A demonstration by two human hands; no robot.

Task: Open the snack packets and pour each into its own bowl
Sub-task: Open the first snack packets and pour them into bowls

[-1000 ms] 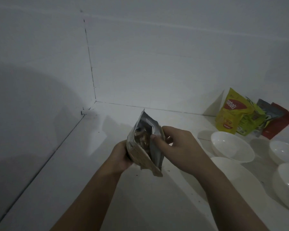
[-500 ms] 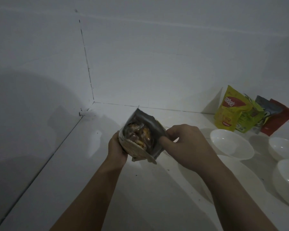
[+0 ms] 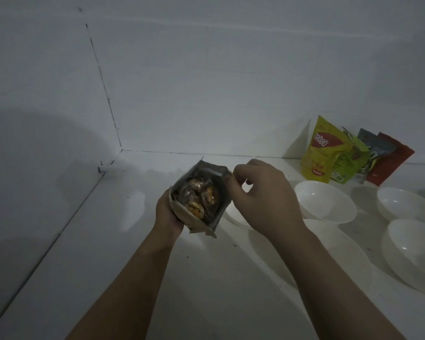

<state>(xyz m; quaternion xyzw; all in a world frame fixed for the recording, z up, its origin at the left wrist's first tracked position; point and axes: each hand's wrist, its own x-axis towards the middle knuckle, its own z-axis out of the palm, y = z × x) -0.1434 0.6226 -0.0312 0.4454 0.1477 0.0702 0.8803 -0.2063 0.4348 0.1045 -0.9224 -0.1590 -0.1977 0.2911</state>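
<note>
An opened snack packet [image 3: 198,195] with a silver lining is held up over the white counter, its mouth spread wide toward me, showing wrapped brown sweets inside. My left hand [image 3: 166,212] grips the packet's left side from below. My right hand [image 3: 260,195] pinches the right edge of the mouth between thumb and fingers. Three white bowls stand to the right: one [image 3: 325,201] just beyond my right hand, one [image 3: 405,204] farther right, and one [image 3: 417,251] at the right edge. A fourth bowl [image 3: 233,215] shows partly beneath my right hand.
Against the back wall at the right lean a yellow packet [image 3: 323,150], a green packet [image 3: 349,163], a grey packet [image 3: 373,148] and a red packet [image 3: 390,160]. White walls meet in a corner at the left. A few crumbs dot the white counter [image 3: 108,253].
The packet's mouth has been pulled wider and turned toward me, so the sweets inside now show. Both hands have risen slightly with it.
</note>
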